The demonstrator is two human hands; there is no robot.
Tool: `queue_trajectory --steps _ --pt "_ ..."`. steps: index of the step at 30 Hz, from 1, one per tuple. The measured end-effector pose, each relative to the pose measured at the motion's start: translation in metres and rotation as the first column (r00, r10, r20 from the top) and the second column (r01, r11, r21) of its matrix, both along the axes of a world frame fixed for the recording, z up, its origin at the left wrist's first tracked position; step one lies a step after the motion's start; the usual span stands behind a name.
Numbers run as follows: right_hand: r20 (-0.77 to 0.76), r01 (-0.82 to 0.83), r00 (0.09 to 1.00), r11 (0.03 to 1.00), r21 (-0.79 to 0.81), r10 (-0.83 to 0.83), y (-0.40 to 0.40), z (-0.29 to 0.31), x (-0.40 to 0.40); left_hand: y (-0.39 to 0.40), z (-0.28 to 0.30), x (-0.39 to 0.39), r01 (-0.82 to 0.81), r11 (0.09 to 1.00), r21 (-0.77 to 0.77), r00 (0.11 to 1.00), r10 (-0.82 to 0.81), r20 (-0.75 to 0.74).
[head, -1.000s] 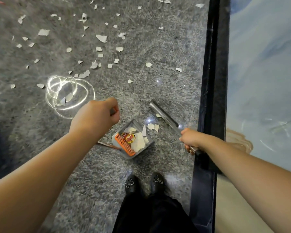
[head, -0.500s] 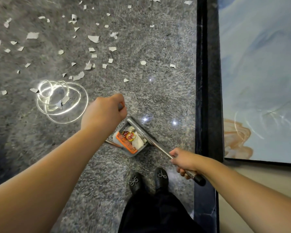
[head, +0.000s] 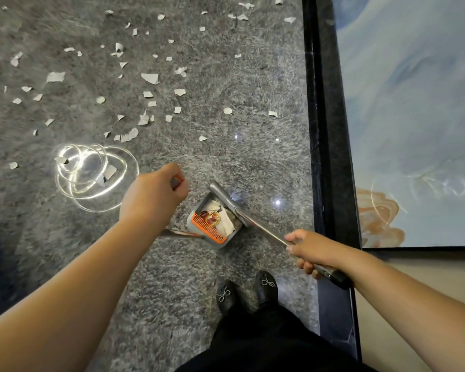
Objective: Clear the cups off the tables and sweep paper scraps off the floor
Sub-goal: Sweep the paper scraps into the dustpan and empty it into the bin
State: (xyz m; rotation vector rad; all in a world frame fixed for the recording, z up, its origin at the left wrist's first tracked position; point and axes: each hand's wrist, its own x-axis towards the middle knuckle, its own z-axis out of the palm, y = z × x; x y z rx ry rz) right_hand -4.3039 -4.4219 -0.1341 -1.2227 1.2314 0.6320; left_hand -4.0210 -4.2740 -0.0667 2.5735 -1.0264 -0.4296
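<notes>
A: What is held at this moment?

B: The broom handle [head: 263, 229] is gripped by the right hand [head: 310, 249], fingers curled round the shaft close to its dark end cap. The left hand [head: 152, 197] is clenched round the top of the dustpan's upright handle, of which only a sliver is seen.

A: Where are the paper scraps [head: 149, 77]?

B: They are scattered over the grey floor [head: 226, 76], mostly far and to the left. A few are already lodged in the dustpan [head: 212, 221], which is set on the floor just ahead of the shoes [head: 246, 291]. The broom head [head: 226, 200] is laid against its right rim.

A: How will the scraps handle?

B: They are judged to be very light, thin and limp. On so glossy a floor they could be scattered by a quick stroke or slid under the pan's lip, so short, low strokes are advised.

A: And the grip?

B: The broom is probably best held a little lower on the shaft for control; the pan by its upright handle, lip pressed flat.
</notes>
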Motion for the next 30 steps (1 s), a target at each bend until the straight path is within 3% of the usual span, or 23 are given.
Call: queue_trajectory --steps 9,17,30 --pt "0.077 0.100 0.992 0.994 -0.047 -0.096 -0.032 0.005 0.033 -0.014 0.010 0.032 -0.074 0.991 -0.108 0.997 0.078 0.029" --pt "0.115 0.147 0.984 0.986 -0.081 -0.137 -0.122 -0.015 0.094 -0.084 0.014 0.082 -0.139 0.984 -0.112 0.983 0.150 0.103" --pt "0.098 -0.021 0.995 0.991 -0.129 0.034 -0.264 -0.008 0.222 -0.153 0.025 0.176 -0.284 0.959 0.004 0.957 0.283 0.069"
